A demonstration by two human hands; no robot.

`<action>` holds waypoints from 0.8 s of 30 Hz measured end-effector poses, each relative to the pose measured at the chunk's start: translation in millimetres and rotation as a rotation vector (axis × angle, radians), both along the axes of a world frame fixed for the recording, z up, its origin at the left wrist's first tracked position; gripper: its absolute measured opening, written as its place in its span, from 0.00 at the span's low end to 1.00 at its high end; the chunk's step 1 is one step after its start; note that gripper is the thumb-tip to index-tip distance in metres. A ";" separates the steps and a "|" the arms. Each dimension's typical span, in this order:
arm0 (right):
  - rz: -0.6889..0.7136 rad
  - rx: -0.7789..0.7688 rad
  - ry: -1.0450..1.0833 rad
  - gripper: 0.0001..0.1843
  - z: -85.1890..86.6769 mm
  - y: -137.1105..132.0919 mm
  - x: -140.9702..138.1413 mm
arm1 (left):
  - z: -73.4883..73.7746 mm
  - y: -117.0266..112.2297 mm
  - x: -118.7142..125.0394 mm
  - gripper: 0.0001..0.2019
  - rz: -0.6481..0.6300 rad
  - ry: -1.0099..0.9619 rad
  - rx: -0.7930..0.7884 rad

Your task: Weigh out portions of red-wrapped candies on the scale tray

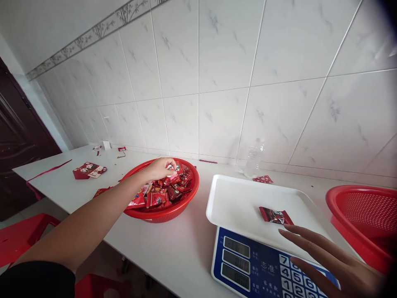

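My left hand (159, 167) reaches into a red mesh basket (181, 207) full of red-wrapped candies (161, 194), its fingers pinched on a small wrapped candy (173, 167) near the far rim. My right hand (328, 258) hovers flat with fingers spread over the keypad of a blue weighing scale (248, 260). The scale carries a white tray (235, 203). A single red candy packet (275, 215) lies on the tray just beyond my right fingertips.
A second red basket (362, 223) stands at the right edge. A clear plastic bottle (254, 159) is against the tiled wall. A red packet (88, 170) and scraps lie at the table's far left. Red stools (21, 236) sit below the table's edge.
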State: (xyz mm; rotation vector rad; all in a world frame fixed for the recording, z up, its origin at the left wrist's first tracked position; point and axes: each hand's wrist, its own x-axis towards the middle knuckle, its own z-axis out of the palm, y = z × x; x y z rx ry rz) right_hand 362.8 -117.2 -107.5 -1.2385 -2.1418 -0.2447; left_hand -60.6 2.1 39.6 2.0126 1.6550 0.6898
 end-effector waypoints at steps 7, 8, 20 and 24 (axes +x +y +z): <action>-0.009 0.006 -0.019 0.19 52.0 -2.0 -35.6 | 1.8 -24.9 72.6 0.08 -0.215 -0.135 -0.048; -0.024 -0.025 -0.017 0.19 59.0 -1.8 -36.9 | -2.0 -27.1 86.7 0.07 -0.262 -0.147 -0.050; -0.230 -0.273 -0.090 0.20 68.3 -14.7 -3.7 | -61.9 -2.6 180.2 0.18 -0.465 -0.054 0.120; -0.283 -0.375 -0.182 0.23 69.2 -10.4 -10.7 | -66.8 -3.5 179.4 0.11 -0.485 0.065 0.119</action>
